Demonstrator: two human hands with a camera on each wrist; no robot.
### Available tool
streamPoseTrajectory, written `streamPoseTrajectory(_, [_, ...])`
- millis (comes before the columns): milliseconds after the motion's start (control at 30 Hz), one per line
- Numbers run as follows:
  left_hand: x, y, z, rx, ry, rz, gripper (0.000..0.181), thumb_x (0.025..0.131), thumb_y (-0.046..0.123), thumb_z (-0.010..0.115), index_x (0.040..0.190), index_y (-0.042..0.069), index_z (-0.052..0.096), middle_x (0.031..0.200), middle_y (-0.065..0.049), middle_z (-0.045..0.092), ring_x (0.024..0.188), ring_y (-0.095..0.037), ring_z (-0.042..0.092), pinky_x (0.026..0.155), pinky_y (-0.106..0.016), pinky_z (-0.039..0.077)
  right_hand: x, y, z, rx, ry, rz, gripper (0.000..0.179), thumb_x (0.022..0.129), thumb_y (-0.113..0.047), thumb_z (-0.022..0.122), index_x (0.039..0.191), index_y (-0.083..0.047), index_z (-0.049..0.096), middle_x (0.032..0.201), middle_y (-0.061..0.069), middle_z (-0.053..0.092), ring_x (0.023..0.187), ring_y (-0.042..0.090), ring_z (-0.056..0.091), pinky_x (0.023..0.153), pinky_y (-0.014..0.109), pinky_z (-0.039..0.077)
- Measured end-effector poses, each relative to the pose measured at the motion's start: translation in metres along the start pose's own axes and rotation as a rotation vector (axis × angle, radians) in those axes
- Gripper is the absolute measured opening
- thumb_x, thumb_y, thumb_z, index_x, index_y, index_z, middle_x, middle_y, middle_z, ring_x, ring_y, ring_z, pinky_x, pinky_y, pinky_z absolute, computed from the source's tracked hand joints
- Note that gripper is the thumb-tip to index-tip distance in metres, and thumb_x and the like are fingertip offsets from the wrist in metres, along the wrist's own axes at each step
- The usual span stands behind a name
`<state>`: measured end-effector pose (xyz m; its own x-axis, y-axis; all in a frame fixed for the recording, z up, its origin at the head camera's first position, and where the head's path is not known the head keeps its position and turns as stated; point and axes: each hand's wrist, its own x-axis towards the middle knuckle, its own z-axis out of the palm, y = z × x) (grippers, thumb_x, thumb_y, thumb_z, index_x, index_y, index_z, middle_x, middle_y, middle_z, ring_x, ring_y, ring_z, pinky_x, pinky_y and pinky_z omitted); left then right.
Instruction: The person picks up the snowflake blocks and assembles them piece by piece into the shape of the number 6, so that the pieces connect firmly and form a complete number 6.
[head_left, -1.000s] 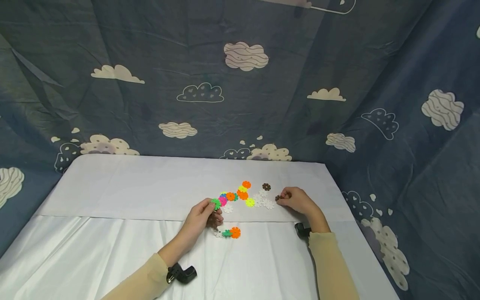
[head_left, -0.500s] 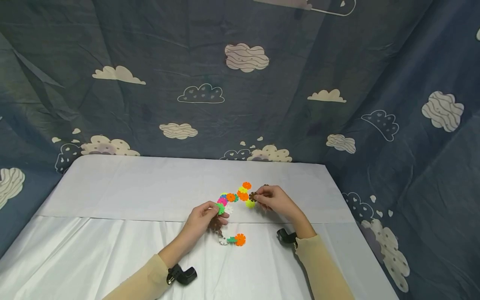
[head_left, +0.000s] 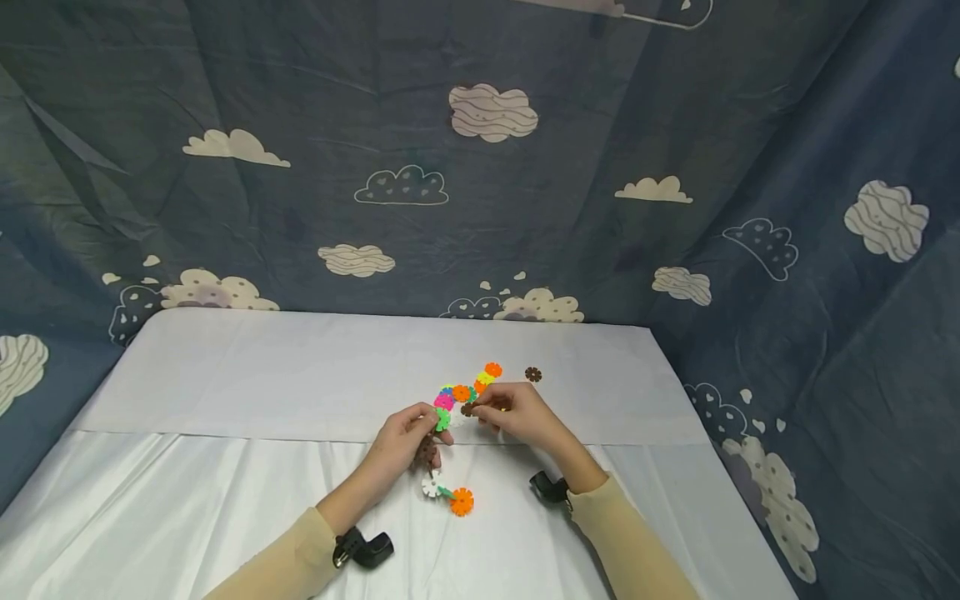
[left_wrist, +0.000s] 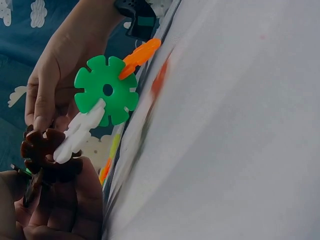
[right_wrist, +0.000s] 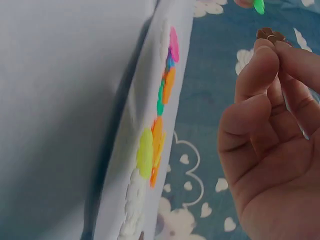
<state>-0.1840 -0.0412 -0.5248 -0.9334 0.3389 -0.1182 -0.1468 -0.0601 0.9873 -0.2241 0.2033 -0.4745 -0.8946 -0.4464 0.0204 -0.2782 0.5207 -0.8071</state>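
My left hand [head_left: 408,435] grips a chain of notched plastic snowflake discs. Brown discs [left_wrist: 42,150] sit among its fingers, and a light green disc [head_left: 442,419] is pinched at the fingertips. From the brown ones hang a white disc [left_wrist: 80,132], a green disc [left_wrist: 107,92] and an orange disc [head_left: 462,502], slotted edge to edge. Between thumb and fingers my right hand [head_left: 525,414] pinches a single brown disc [head_left: 468,409]. That disc is held just right of the light green one. The right wrist view shows its edge [right_wrist: 270,35] above the fingertips.
Behind the hands on the white-covered table [head_left: 300,375] lie pink [head_left: 444,402], orange [head_left: 461,393] and yellow [head_left: 486,379] discs. A loose brown disc [head_left: 533,374] lies farther right. White discs [right_wrist: 132,205] are mostly hidden behind my right hand in the head view.
My right hand has carried the brown disc leftward from the table's right side to beside the left hand. The left hand has shifted slightly, and its hanging chain end swings lower.
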Motion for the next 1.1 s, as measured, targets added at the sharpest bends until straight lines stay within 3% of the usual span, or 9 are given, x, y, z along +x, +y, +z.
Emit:
streamPoseTrajectory(167, [0.000, 0.000, 0.000, 0.002, -0.010, 0.002, 0.024, 0.114, 0.027, 0.050, 0.111, 0.006, 0.062, 0.094, -0.007, 0.078, 0.062, -0.015, 0.066, 0.063, -0.026, 0.056, 0.000, -0.004, 0.010, -0.126, 0.015, -0.097, 0.004, 0.098, -0.012, 0.076, 0.100, -0.012, 0.080, 0.091, 0.004, 0.080, 0.066, 0.019, 0.067, 0.060, 0.022, 0.054])
streamPoseTrajectory(367, [0.001, 0.000, 0.000, 0.010, -0.020, 0.013, 0.024, 0.114, 0.026, 0.050, 0.111, 0.005, 0.061, 0.090, -0.003, 0.077, 0.061, -0.014, 0.065, 0.062, -0.026, 0.056, 0.000, -0.007, 0.015, -0.215, 0.033, -0.161, 0.007, 0.098, -0.014, 0.077, 0.102, -0.015, 0.082, 0.090, 0.000, 0.079, 0.067, 0.004, 0.061, 0.059, 0.020, 0.052])
streamPoseTrajectory(700, [0.001, 0.001, -0.001, 0.007, -0.028, 0.007, 0.026, 0.115, 0.027, 0.048, 0.107, 0.006, 0.060, 0.091, -0.004, 0.078, 0.062, -0.016, 0.065, 0.065, -0.027, 0.057, -0.001, -0.007, 0.017, -0.232, 0.065, -0.234, 0.006, 0.098, -0.013, 0.077, 0.102, -0.012, 0.081, 0.090, 0.000, 0.079, 0.066, -0.001, 0.058, 0.062, 0.020, 0.053])
streamPoseTrajectory(967, [0.001, 0.001, -0.003, 0.026, -0.056, 0.019, 0.031, 0.115, 0.028, 0.047, 0.107, 0.001, 0.059, 0.092, -0.006, 0.079, 0.063, -0.014, 0.065, 0.064, -0.026, 0.056, 0.000, -0.006, 0.023, -0.195, 0.060, -0.234, 0.007, 0.097, -0.011, 0.077, 0.103, -0.012, 0.082, 0.090, 0.006, 0.079, 0.065, 0.003, 0.059, 0.060, 0.021, 0.053])
streamPoseTrajectory(1100, [-0.001, 0.001, -0.002, 0.042, -0.050, 0.023, 0.032, 0.115, 0.028, 0.048, 0.108, -0.001, 0.060, 0.093, -0.009, 0.079, 0.066, -0.013, 0.066, 0.065, -0.025, 0.055, -0.002, -0.006, 0.028, -0.231, 0.086, -0.295, 0.006, 0.097, -0.009, 0.077, 0.101, -0.012, 0.081, 0.088, 0.005, 0.079, 0.067, 0.001, 0.058, 0.063, 0.020, 0.055])
